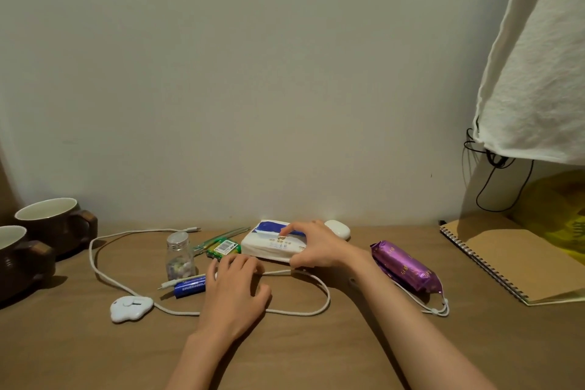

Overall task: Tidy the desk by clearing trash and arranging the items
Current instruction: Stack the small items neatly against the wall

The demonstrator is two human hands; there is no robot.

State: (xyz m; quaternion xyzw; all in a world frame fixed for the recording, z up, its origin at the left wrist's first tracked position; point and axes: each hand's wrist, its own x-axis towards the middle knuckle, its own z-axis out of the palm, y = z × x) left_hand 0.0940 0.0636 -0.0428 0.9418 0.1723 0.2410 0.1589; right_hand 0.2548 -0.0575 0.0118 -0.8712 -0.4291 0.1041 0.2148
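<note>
A white tissue pack [269,244] with a blue top lies at the back middle of the desk. My right hand [311,245] grips its right end, thumb at the front and fingers on top. My left hand [235,290] rests palm down in front of the pack, fingers curled over the white cable [133,288]. Whether it holds anything is hidden. Beside it lie a blue battery pack [189,286], a green battery pack [223,248], a small clear jar [179,258] with a silver lid and a purple wrapper pack [406,266].
Two brown mugs [52,223] stand at the left edge. A white cloud-shaped plug [130,309] ends the cable. A white case [338,229] sits behind the tissue pack. A spiral notebook [509,263] lies at the right, under a hanging white cloth [538,73] and black cord.
</note>
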